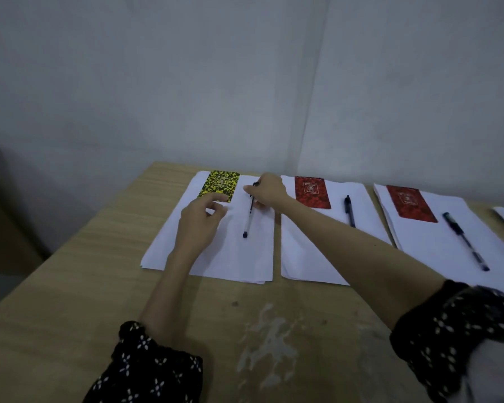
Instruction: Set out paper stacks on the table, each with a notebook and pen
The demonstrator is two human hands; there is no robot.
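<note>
On the light wooden desk (70, 286), the right hand (266, 191) pinches a white-barrelled black-capped pen (248, 216) lying on the leftmost white paper stack (245, 257), beside a yellow-and-black speckled notebook (219, 186) whose cover label is unreadable. The left hand (198, 225) hovers, fingers (216, 203) loosely apart.

My table (70, 286) is pale wood-grain, matt, with a rough whitish smear (269, 338) near me. The paper stacks (245, 257) are smooth matt white. The yellow notebook (220, 186) cover looks printed, the pen (248, 216) glossy plastic, my sleeves (146, 367) patterned cloth.
</note>
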